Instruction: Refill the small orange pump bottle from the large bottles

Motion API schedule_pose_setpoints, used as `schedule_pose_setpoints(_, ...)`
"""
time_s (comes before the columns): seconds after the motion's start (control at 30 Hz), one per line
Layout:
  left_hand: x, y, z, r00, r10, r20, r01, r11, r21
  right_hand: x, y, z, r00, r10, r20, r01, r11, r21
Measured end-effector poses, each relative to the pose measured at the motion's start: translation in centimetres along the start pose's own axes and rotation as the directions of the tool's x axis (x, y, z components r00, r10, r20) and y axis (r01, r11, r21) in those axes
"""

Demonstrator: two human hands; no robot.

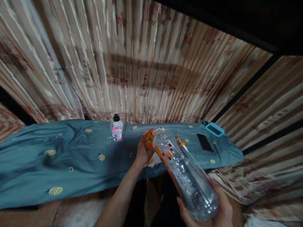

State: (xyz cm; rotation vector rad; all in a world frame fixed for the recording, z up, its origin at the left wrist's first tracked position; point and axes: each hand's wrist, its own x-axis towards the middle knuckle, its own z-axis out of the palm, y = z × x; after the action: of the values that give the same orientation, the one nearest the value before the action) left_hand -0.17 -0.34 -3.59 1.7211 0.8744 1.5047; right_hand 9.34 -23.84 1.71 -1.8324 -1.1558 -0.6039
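Observation:
A large clear plastic bottle (pixel 187 176) with an orange-printed label lies slanted across the front of the bench. My right hand (pixel 213 205) is wrapped around its base end at the lower right. At the other end, my left hand (pixel 144 149) closes around an orange translucent piece (pixel 149 139) at the bottle's mouth; whether it is a cap or a small cup I cannot tell. Behind the bottle is an orange-and-white nozzle (pixel 182 143) with a long thin tube, partly hidden. Something white and orange (pixel 153 160) shows below my left wrist.
A small bottle with a black cap and pink label (pixel 116 128) stands upright on the teal patterned cloth (pixel 78 151). To the right lie a black phone (pixel 204 142) and a blue-framed device (pixel 215 129). Pleated curtains (pixel 142 63) hang behind, with dark bars at both sides.

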Motion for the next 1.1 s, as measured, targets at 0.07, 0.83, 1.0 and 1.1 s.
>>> schedule_pose_setpoints(0.07,0.0,0.0,0.0,1.0,0.001,-0.003,-0.001,1.0,0.007,0.0,0.0,0.1,1.0,-0.019,-0.019,0.02,1.0,0.02)
schedule_pose_setpoints(0.83,0.0,0.0,-0.1,1.0,0.012,0.006,-0.012,1.0,0.008,0.3,1.0,-0.1,0.989,-0.146,-0.029,0.145,0.989,-0.022)
schedule_pose_setpoints(1.0,0.0,0.1,-0.2,1.0,0.018,0.006,-0.017,1.0,-0.008,0.5,-0.1,-0.2,0.999,-0.046,-0.013,0.046,0.998,-0.034)
schedule_pose_setpoints(1.1,0.0,0.2,-0.2,1.0,0.002,0.018,-0.002,1.0,0.004,0.4,-0.2,-0.1,0.998,-0.055,-0.025,0.055,0.998,-0.021)
